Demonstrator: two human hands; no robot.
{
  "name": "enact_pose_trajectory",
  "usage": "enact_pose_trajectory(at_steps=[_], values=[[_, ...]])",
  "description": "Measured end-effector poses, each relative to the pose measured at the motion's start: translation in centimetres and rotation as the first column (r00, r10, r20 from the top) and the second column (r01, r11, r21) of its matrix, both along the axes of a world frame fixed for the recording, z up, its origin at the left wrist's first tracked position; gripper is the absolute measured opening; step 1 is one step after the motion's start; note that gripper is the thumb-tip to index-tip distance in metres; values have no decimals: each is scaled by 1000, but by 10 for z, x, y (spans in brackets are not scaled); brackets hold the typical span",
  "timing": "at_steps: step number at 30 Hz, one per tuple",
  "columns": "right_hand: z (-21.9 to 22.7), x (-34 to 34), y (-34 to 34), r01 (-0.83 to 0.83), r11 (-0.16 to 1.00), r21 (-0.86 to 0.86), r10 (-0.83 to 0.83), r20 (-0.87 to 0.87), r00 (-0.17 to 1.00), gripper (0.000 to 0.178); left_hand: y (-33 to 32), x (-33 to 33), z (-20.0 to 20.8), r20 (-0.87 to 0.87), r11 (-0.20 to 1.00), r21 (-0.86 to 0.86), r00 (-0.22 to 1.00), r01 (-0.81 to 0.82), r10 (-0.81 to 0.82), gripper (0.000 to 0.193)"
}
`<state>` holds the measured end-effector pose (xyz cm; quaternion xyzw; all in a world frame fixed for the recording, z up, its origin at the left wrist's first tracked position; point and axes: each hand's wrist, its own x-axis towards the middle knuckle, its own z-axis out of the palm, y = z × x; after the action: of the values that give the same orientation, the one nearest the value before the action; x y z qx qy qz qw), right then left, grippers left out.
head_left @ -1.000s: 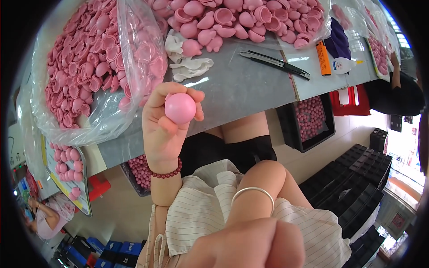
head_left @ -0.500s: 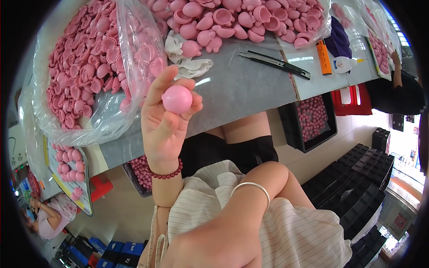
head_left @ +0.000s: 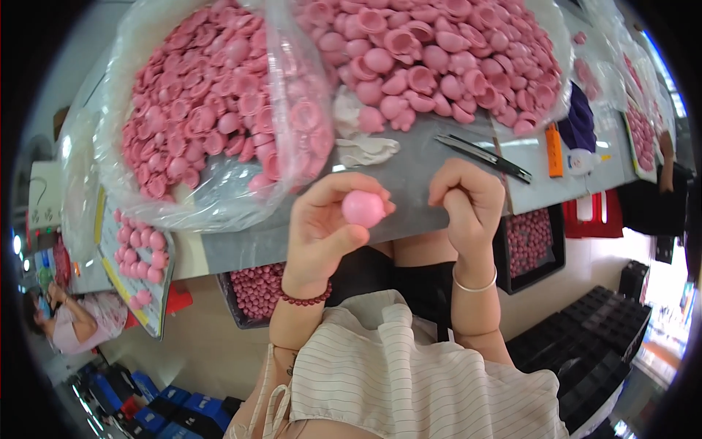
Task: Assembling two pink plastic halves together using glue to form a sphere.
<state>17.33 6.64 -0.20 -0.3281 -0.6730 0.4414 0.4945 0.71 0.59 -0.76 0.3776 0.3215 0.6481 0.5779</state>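
Note:
My left hand [head_left: 322,219] is closed round a smooth pink plastic ball [head_left: 363,210], held up above the table's near edge between thumb and fingers. To its right, my right hand [head_left: 468,201] is raised with its fingers curled in and the thumb pressed to the index finger. Whatever that pinch may hold is too small or hidden to make out. Beyond both hands lie loose pink half-shells [head_left: 431,55] in a large heap. At left, a clear plastic bag [head_left: 219,212] spreads round more such pieces [head_left: 205,110].
A black utility knife [head_left: 486,157], an orange box [head_left: 553,150], a small white bottle [head_left: 583,161] and a white cloth [head_left: 369,151] lie on the grey table [head_left: 248,247]. Below it stand black crates [head_left: 561,252] of pink balls. Co-workers sit at both sides.
My right hand has come up from low near my lap to beside my left hand, fingers curled. The ball in my left hand has shifted right and down in the view, which itself has moved.

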Motion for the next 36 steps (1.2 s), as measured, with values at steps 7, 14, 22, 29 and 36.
enact_pose_trajectory(at_steps=[7, 14, 22, 29, 36], values=[[-4, -3, -4, 40, 998, -50, -37, 65, 997, 12, -40, -32, 22, 107, 943, -7, 938, 333, -331, 43], [-3, 6, -6, -46, 999, -3, 46, -2, 999, 12, -89, -173, 34, -840, 628, 542, -358, -559, 407, 23], [-3, 3, -6, -81, 997, -16, 81, 29, 996, 13, -110, -222, 9, -767, 634, 571, -615, -521, 185, 27], [-5, 0, -3, -18, 1000, -3, 18, -13, 1000, 13, -25, -167, 47, -824, 629, 560, -290, -539, 486, 37], [-5, 3, -4, -34, 999, 3, 34, -32, 999, 13, 85, -229, 49, -832, 803, 480, -472, -353, 290, 55]])
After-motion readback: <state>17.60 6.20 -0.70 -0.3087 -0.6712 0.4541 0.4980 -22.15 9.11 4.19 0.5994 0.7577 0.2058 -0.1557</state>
